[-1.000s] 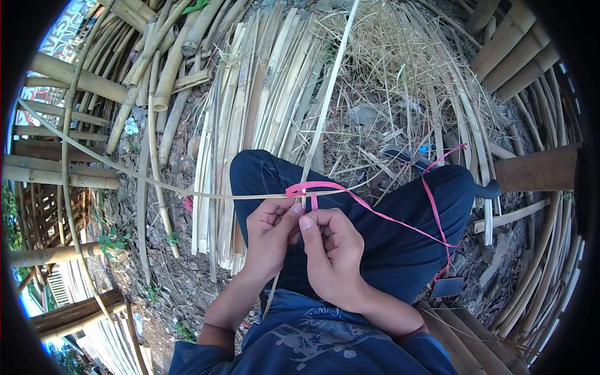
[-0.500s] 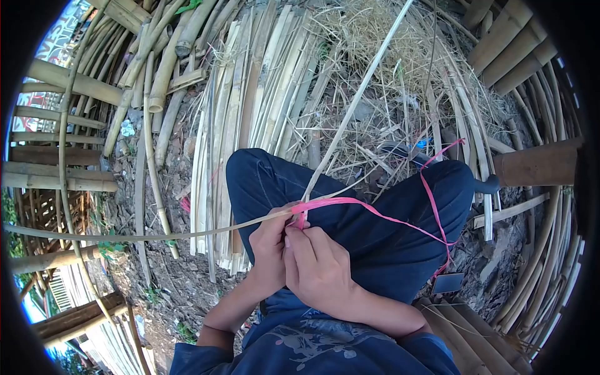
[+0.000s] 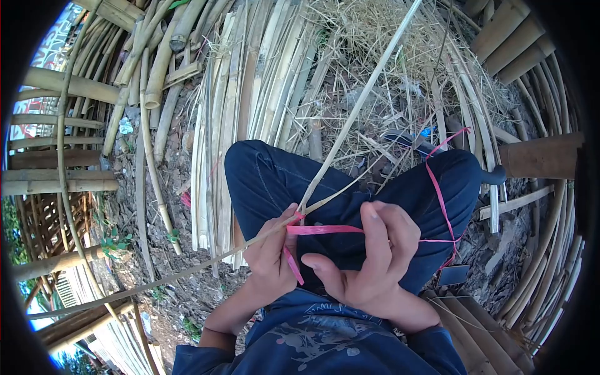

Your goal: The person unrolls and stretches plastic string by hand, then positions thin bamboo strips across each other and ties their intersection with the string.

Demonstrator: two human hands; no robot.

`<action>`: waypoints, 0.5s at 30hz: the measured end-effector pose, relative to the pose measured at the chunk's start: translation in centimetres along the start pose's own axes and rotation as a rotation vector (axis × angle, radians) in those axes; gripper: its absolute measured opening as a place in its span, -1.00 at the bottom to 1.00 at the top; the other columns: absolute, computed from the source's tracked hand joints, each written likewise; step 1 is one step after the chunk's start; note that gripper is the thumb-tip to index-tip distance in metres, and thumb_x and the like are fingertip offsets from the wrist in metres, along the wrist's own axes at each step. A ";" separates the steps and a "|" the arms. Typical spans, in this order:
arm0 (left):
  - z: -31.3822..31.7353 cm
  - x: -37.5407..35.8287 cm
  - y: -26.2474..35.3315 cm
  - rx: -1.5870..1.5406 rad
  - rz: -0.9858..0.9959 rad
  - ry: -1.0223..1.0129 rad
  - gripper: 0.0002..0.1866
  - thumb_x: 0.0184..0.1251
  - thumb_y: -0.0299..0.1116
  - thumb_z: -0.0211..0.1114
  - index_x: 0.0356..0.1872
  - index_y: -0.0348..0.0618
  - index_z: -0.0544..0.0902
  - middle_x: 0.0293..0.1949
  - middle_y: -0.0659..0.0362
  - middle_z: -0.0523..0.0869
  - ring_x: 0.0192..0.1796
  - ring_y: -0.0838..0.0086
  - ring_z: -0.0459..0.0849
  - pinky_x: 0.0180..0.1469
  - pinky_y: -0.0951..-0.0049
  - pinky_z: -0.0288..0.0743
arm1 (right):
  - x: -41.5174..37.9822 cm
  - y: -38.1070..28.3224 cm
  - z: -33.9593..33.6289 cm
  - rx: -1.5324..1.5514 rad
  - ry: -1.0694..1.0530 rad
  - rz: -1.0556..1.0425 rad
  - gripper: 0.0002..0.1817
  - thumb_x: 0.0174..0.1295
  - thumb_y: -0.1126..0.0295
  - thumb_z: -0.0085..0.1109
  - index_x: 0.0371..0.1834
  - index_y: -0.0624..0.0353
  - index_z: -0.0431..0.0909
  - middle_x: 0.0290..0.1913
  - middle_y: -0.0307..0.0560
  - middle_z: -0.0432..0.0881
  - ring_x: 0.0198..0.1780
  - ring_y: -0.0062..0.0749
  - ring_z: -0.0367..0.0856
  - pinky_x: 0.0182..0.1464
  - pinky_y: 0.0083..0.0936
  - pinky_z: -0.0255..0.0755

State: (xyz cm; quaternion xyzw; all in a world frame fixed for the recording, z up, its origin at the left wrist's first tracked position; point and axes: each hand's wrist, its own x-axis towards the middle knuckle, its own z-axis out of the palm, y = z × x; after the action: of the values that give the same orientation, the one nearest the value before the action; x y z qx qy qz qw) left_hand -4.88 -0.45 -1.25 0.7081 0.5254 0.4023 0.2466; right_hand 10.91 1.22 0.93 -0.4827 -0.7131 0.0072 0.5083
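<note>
My left hand [image 3: 270, 253] is closed around the spot where two thin bamboo strips cross. One long bamboo strip [image 3: 359, 103] runs up and away from me; the other bamboo strip [image 3: 187, 267] slants across to the lower left. Pink plastic ribbon [image 3: 325, 230] is wrapped at the crossing, and a short tail hangs below my left fingers. To the right, my right hand [image 3: 381, 259] has its thumb apart from its curled fingers. The ribbon stretches straight into those fingers and comes out beyond them, over my right knee. Its exact hold there is partly hidden.
Split bamboo slats [image 3: 253, 94] lie in a pile ahead of my legs. Dry straw and shavings [image 3: 375, 37] cover the ground beyond. Bamboo poles [image 3: 159, 69] stack at the left, and a bamboo post [image 3: 540, 157] stands right. A dark flat object [image 3: 453, 275] lies by my right thigh.
My right hand has moved right, away from my left hand, and its thumb has spread. The ribbon between them is now straight. The left-hand strip's far end has dropped lower.
</note>
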 end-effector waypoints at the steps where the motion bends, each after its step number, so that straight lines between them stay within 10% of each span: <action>1: 0.0 0.0 0.2 -0.007 -0.038 -0.022 -0.72 0.29 -0.65 0.20 0.01 -0.54 0.57 -0.18 -0.19 0.70 -0.25 0.16 0.73 -0.17 0.37 0.59 | 0.5 0.4 0.4 -0.089 -0.001 0.073 -0.66 0.15 0.41 0.32 -0.06 0.38 0.56 -0.47 -0.15 0.49 -0.51 -0.39 0.48 -0.38 -0.43 0.44; 4: 0.4 0.2 -0.1 -0.002 0.039 0.015 -0.72 0.29 -0.63 0.21 0.01 -0.57 0.56 -0.23 -0.16 0.71 -0.26 0.17 0.73 -0.16 0.36 0.60 | -1.3 -0.3 0.2 0.393 -0.381 0.225 -0.64 0.14 0.34 0.35 -0.09 0.37 0.55 -0.51 -0.15 0.48 -0.56 -0.39 0.46 -0.46 -0.48 0.41; 15: -0.2 -0.6 -0.6 -0.070 -0.066 0.128 -0.70 0.49 -0.35 0.07 -0.16 -0.45 0.64 -0.44 0.05 0.67 -0.46 0.54 0.62 -0.38 0.59 0.52 | -1.9 -2.0 -1.9 0.534 -0.195 0.153 -0.83 0.00 0.58 0.35 -0.37 0.45 0.58 -0.66 -0.15 0.44 -0.71 -0.46 0.37 -0.65 -0.58 0.28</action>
State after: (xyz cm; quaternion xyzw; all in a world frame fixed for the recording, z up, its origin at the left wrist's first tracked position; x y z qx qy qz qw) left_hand -5.45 -0.88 -1.77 0.6542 0.5486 0.4564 0.2504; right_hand 10.97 -2.10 1.51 -0.3812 -0.6930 0.2793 0.5444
